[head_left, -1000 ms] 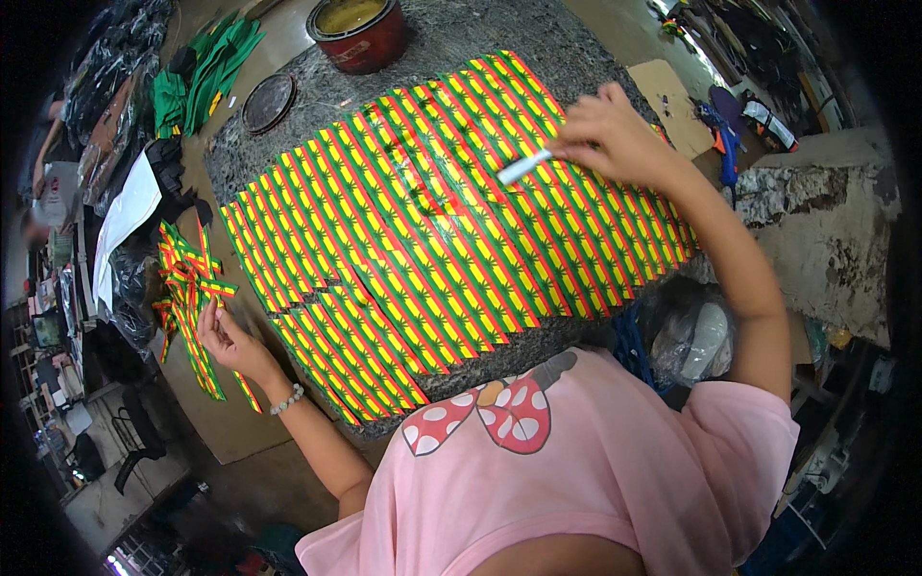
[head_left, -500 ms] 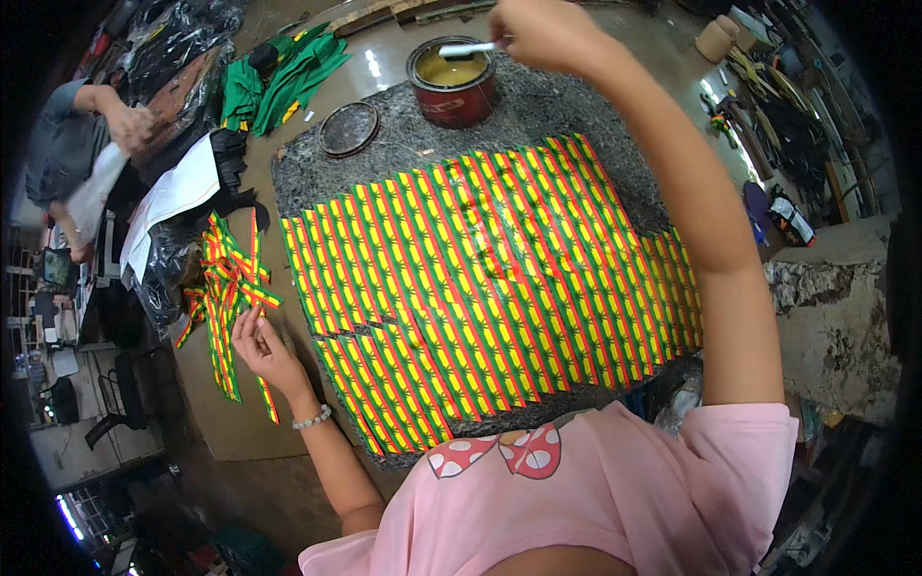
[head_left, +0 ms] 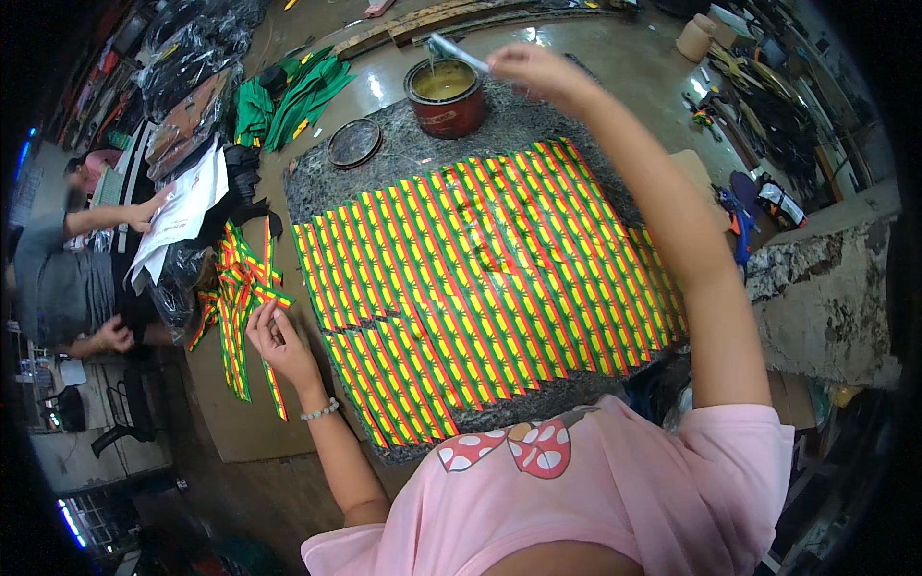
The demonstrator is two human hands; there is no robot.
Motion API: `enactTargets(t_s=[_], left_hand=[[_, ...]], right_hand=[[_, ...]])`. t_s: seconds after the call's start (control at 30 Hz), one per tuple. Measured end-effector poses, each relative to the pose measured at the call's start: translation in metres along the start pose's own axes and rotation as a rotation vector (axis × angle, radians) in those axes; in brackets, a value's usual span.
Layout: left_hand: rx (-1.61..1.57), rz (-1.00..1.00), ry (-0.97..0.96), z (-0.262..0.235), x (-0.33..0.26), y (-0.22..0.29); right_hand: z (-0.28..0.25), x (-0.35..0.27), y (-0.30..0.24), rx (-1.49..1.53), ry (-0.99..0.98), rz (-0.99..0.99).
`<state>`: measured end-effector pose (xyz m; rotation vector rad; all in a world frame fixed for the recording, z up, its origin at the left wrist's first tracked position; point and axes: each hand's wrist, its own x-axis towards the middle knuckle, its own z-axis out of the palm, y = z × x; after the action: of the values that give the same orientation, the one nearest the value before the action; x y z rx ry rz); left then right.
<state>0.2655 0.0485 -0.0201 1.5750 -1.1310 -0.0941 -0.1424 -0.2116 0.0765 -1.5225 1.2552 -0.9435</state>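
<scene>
My right hand (head_left: 538, 71) grips the pale handle of a brush (head_left: 463, 54) at the far side of the table. Its wet head hangs over a dark red can (head_left: 453, 120), with a thread of liquid trailing down toward the yellowish liquid inside. Beside a loose heap of red, yellow and green strips (head_left: 236, 336) is my left hand (head_left: 280, 348), its fingers loosely curled and apart; nothing shows in it. Between my arms, rows of similar printed strips (head_left: 480, 288) lie side by side on the dark speckled tabletop (head_left: 399, 108). A glossy wet patch covers their upper middle.
A round lid (head_left: 354, 143) lies left of the can. Green cloth pieces (head_left: 298, 101) are piled beyond the table. At the left, another person's hand (head_left: 146, 211) touches a white sheet (head_left: 182, 216). A rough concrete block (head_left: 816, 307) stands to the right.
My right hand has moved slightly down and right, tilting the brush over the can. My view has shifted a little. The other person's hands have moved apart, one now on the white sheet.
</scene>
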Motion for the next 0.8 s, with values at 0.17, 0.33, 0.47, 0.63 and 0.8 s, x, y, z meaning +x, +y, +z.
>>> enactTargets(t_s=[0.17,0.33,0.47,0.63,0.8], left_hand=[[0.034,0.017,-0.003,-0.003,0.000,-0.003],[0.025,0.013,-0.012,-0.006,0.001,-0.005],[0.062,0.037,-0.038,-0.001,0.001,-0.002],[0.128,0.065,-0.036,0.002,0.004,-0.002],[0.088,0.067,-0.006,-0.004,0.006,-0.008]], right_hand=[[0.018,-0.044,0.008,0.227,-0.495,0.060],[-0.052,-0.097,-0.001,0.342,-0.293,-0.093],[-0.111,-0.156,0.024,-0.210,-0.275,-0.066],[-0.115,-0.172,0.068,-0.494,-0.413,-0.064],[-0.096,-0.130,0.077,-0.943,-0.236,-0.244]])
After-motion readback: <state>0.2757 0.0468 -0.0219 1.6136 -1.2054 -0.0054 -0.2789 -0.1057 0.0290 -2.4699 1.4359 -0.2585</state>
